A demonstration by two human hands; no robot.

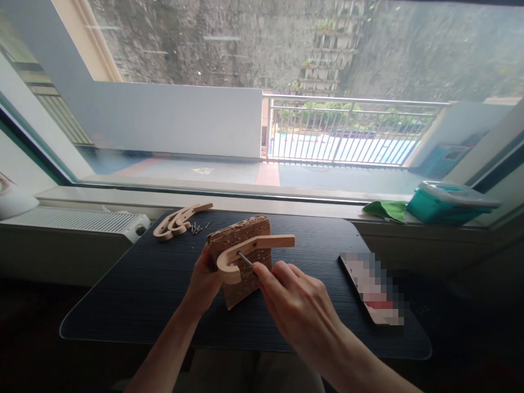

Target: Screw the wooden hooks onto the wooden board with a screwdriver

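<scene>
My left hand [203, 284] grips a rough brown wooden block [241, 289] by its left side, holding it tilted above the dark table. Against the face of the block lies a pale wooden hook [274, 241], its curved end at the lower left and its straight arm reaching past the block's right edge. My right hand [297, 292] is closed around a screwdriver [246, 260], whose metal shaft meets a hole in the hook near the curve. Most of the screwdriver's handle is hidden by my fingers. A second dark hole shows further along the hook.
More wooden hooks [174, 222] and several screws [197, 229] lie at the table's back left. On the right lies a flat, pixelated object [370, 289]. A teal box [446, 204] and a green cloth [385, 210] sit on the window ledge beyond the dark table [135, 305].
</scene>
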